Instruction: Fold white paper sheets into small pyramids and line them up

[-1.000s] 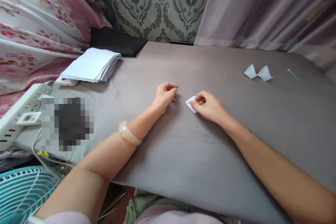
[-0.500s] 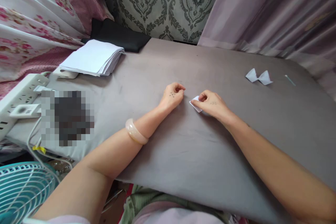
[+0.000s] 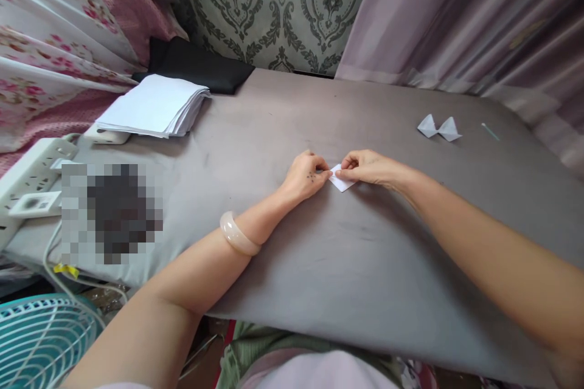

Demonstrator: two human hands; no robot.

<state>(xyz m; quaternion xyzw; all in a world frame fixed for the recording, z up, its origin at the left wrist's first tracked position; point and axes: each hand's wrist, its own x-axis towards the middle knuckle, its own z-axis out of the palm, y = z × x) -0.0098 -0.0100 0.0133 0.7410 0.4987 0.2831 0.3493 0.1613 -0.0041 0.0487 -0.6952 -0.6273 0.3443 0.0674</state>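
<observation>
Near frame centre, our left hand (image 3: 306,174) pinches the paper (image 3: 343,185) at its left corner, our right hand (image 3: 368,165) its upper-right side, a free corner pointing down-frame.

A grey surface (image 3: 292,273) spreads beneath the fingers (image 3: 321,163). Right of them lie a paper bow (image 3: 449,130) and thin stick (image 3: 491,132).

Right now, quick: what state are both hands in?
Left hand: closed, at the left corner of the folded white paper; whether it grips can't be told.
Right hand: closed, holding the paper's right side.
</observation>
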